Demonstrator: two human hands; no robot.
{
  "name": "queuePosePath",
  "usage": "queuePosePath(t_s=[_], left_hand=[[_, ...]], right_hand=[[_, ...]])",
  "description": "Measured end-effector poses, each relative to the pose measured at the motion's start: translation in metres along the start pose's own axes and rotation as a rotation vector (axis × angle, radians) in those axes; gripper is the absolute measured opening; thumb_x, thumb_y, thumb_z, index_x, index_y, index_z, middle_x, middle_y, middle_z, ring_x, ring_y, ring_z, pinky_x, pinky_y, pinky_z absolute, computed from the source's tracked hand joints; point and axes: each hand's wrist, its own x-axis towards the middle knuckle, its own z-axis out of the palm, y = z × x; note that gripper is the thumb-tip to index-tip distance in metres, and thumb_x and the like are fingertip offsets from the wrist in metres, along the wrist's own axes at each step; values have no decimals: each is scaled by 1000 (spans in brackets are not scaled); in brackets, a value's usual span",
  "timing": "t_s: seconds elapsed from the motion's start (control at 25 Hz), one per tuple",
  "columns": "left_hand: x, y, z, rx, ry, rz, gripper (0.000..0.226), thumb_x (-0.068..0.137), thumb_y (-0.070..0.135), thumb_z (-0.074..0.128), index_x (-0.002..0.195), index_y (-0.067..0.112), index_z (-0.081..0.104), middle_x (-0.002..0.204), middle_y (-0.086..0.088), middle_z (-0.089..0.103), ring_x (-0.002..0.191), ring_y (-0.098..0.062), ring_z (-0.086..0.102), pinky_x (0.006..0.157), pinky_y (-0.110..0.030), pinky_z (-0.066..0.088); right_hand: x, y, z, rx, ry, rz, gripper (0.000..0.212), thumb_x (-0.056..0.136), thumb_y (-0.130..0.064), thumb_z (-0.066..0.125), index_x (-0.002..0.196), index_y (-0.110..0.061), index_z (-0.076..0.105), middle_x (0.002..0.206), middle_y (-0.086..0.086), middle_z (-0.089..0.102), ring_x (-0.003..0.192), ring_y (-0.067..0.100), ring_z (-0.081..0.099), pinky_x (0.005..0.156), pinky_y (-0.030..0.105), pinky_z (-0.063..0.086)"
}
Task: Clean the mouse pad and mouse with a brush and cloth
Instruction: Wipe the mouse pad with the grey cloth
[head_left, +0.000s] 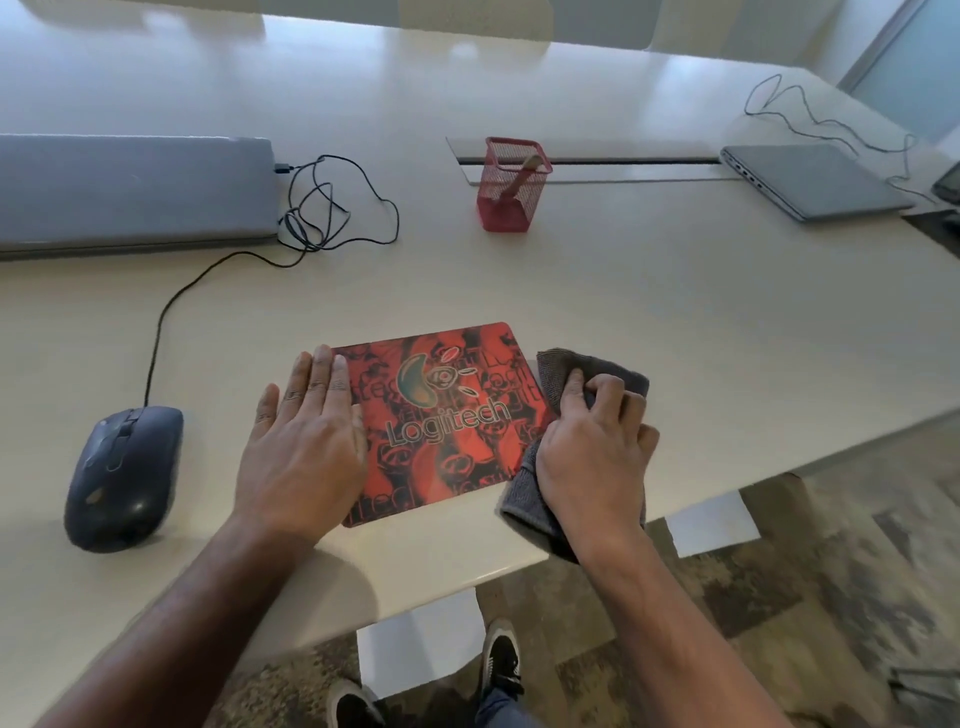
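Observation:
A red patterned mouse pad (447, 415) lies near the table's front edge. My left hand (301, 447) presses flat on its left part with straight fingers. My right hand (592, 447) grips a grey cloth (597, 374) at the pad's right edge; part of the cloth hangs over the table edge. A dark wired mouse (124, 478) sits on the table left of the pad, apart from both hands. A brush handle (522, 176) sticks out of a red mesh holder (509, 187) farther back.
A closed grey laptop (130, 192) lies at the back left with the mouse cable (332, 208) coiled beside it. Another closed laptop (810, 176) with a cable lies at the back right. The white table's front edge (467, 582) runs just below the pad.

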Motion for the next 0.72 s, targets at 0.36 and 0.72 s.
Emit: queuePosePath(t_s=[0.36,0.72], left_hand=[[1,-5,3,-20,-12,36,62,106,38,14,161,10,4,169,-5,-4,155,-18,-11,126,-44,-1],[-3,-6,-9,-176,132,68,66,106,40,28,162,12,7,169,-12,9,156,-23,7,126,-42,9]], right_hand=[[-45,57,-8,88,65,277,42,95,-9,58,136,-12,67,125,12,49,110,38,45,83,54,47],[-46,69,-45,386,132,269,36,92,3,55,123,-8,69,127,12,55,116,37,47,98,48,43]])
